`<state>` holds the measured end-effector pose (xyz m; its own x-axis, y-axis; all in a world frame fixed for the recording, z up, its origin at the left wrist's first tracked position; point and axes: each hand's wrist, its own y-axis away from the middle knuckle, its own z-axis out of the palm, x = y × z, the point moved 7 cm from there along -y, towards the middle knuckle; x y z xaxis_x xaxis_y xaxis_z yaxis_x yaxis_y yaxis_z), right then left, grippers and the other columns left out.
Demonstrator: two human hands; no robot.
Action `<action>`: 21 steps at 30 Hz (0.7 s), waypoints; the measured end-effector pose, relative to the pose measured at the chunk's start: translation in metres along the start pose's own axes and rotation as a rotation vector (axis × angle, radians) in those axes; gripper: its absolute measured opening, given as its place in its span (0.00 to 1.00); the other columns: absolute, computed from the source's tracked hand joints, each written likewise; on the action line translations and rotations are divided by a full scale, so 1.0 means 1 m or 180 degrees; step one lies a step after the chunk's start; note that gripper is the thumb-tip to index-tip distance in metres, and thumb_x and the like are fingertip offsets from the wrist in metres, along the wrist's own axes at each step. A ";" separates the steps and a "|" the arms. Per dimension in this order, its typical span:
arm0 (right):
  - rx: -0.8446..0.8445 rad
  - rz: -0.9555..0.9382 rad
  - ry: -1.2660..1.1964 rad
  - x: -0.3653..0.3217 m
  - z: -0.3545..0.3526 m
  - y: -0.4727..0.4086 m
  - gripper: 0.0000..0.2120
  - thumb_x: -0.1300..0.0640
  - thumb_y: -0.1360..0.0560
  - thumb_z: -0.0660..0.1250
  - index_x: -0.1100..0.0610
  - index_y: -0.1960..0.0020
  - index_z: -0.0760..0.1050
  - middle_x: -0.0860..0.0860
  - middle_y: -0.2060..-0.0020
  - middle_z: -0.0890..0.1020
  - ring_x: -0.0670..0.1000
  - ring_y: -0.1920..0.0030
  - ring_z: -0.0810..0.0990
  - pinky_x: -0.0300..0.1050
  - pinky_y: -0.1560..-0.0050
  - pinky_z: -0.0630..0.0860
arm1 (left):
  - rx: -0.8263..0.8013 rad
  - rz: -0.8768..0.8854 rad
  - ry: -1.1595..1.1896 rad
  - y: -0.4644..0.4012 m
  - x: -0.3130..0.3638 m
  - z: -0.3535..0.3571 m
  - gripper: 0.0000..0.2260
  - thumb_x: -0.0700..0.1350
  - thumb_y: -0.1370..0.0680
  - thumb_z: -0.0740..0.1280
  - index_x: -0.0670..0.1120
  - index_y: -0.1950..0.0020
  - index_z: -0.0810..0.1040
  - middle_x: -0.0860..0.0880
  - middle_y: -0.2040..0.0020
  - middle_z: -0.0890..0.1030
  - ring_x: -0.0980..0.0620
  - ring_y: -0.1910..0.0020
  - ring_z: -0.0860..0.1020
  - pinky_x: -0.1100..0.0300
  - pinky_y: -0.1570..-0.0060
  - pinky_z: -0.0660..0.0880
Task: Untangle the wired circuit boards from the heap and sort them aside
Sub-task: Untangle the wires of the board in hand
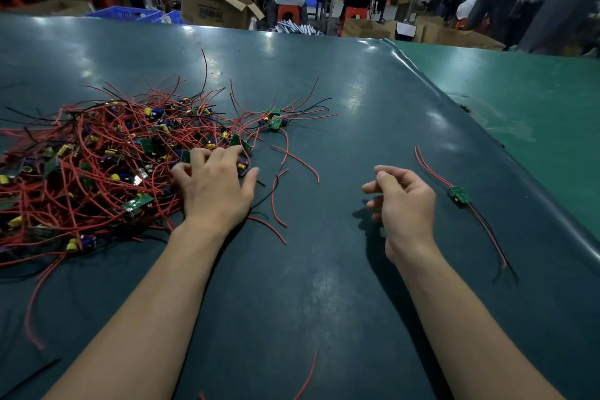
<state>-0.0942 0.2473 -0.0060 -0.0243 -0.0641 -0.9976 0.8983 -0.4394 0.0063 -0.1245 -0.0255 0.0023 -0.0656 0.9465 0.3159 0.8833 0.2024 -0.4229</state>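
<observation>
A heap [97,166] of small green circuit boards tangled in red and black wires covers the left of the dark mat. My left hand [214,185] lies on the heap's right edge, its fingertips curled into the wires and boards. My right hand [402,201] hovers over bare mat with fingers loosely curled and holds nothing. One separated board [459,195] with red and black leads lies to the right of that hand. Two more boards [274,120] sit just beyond the heap's far right edge.
The dark mat [324,286] ends at a raised edge on the right, with a green table surface [519,101] beyond. Loose red wire pieces [298,162] lie between the hands. People sit at benches with cardboard boxes [214,3] and blue crates behind the table.
</observation>
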 end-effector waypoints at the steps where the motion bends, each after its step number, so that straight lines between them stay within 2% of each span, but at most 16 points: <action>1: -0.0030 -0.0016 0.0028 0.000 0.001 0.000 0.06 0.62 0.21 0.62 0.57 0.52 0.77 0.47 0.74 0.81 0.43 0.78 0.72 0.35 0.79 0.66 | 0.0130 -0.0064 0.0032 0.000 -0.001 -0.004 0.16 0.53 0.22 0.66 0.52 0.36 0.75 0.51 0.41 0.79 0.46 0.39 0.66 0.46 0.42 0.59; 4: -0.0104 -0.0072 0.0104 0.000 0.004 0.000 0.06 0.63 0.21 0.62 0.57 0.52 0.78 0.47 0.74 0.81 0.44 0.78 0.72 0.35 0.78 0.66 | 0.0182 -0.0258 -0.0093 0.001 -0.002 -0.008 0.10 0.51 0.23 0.67 0.51 0.43 0.79 0.50 0.45 0.81 0.45 0.41 0.68 0.46 0.43 0.60; 8: -0.0127 -0.0126 0.0053 0.000 0.004 -0.001 0.05 0.62 0.21 0.63 0.57 0.52 0.78 0.47 0.73 0.81 0.44 0.78 0.72 0.36 0.78 0.66 | 0.0175 -0.0382 -0.0033 0.002 -0.002 -0.008 0.08 0.48 0.24 0.66 0.51 0.46 0.78 0.50 0.49 0.81 0.47 0.42 0.67 0.46 0.43 0.58; 11: -0.0245 -0.0100 -0.0004 -0.001 0.007 -0.001 0.05 0.62 0.21 0.63 0.57 0.52 0.78 0.48 0.72 0.81 0.45 0.78 0.72 0.37 0.78 0.66 | 0.0650 -0.0230 0.0331 0.004 0.002 -0.022 0.11 0.45 0.27 0.69 0.50 0.45 0.76 0.51 0.52 0.80 0.47 0.45 0.68 0.49 0.46 0.57; 13: -0.0512 -0.0030 -0.0073 -0.001 0.015 0.002 0.05 0.62 0.21 0.63 0.57 0.52 0.78 0.49 0.71 0.81 0.46 0.77 0.72 0.37 0.79 0.66 | 0.1178 0.0163 0.0576 0.010 0.015 -0.038 0.11 0.44 0.28 0.69 0.49 0.45 0.77 0.52 0.53 0.81 0.48 0.48 0.69 0.51 0.48 0.59; 16: -0.1207 0.0107 -0.0087 0.002 0.036 0.012 0.04 0.60 0.22 0.66 0.58 0.52 0.80 0.51 0.69 0.82 0.47 0.77 0.73 0.36 0.79 0.67 | 0.1767 0.0974 0.0854 0.025 0.043 -0.057 0.11 0.42 0.28 0.71 0.48 0.46 0.81 0.55 0.54 0.82 0.49 0.52 0.70 0.52 0.52 0.61; 18: -0.1664 0.0195 -0.0257 0.004 0.050 0.023 0.09 0.54 0.24 0.69 0.58 0.48 0.80 0.51 0.65 0.83 0.47 0.75 0.75 0.37 0.79 0.69 | 0.1721 0.1575 0.1045 0.034 0.061 -0.059 0.11 0.41 0.27 0.72 0.47 0.45 0.82 0.56 0.53 0.82 0.49 0.54 0.72 0.53 0.53 0.62; 20: -0.1928 0.0256 -0.0534 0.004 0.058 0.029 0.15 0.50 0.28 0.69 0.57 0.46 0.80 0.51 0.62 0.82 0.48 0.71 0.78 0.38 0.78 0.71 | 0.1304 0.2179 0.1290 0.043 0.079 -0.052 0.10 0.39 0.26 0.72 0.45 0.45 0.83 0.55 0.50 0.83 0.47 0.56 0.74 0.52 0.53 0.66; 21: -0.1935 0.0233 -0.0611 0.003 0.060 0.030 0.14 0.50 0.29 0.69 0.56 0.47 0.80 0.51 0.61 0.82 0.48 0.71 0.79 0.38 0.78 0.72 | 0.1097 0.2355 0.1387 0.046 0.085 -0.048 0.10 0.38 0.26 0.71 0.44 0.45 0.83 0.54 0.49 0.84 0.46 0.57 0.75 0.51 0.53 0.69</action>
<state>-0.0934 0.1805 -0.0046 0.0189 -0.2588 -0.9657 0.9876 0.1551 -0.0223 -0.0673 0.0518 0.0508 0.7023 0.7005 0.1266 0.4390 -0.2862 -0.8517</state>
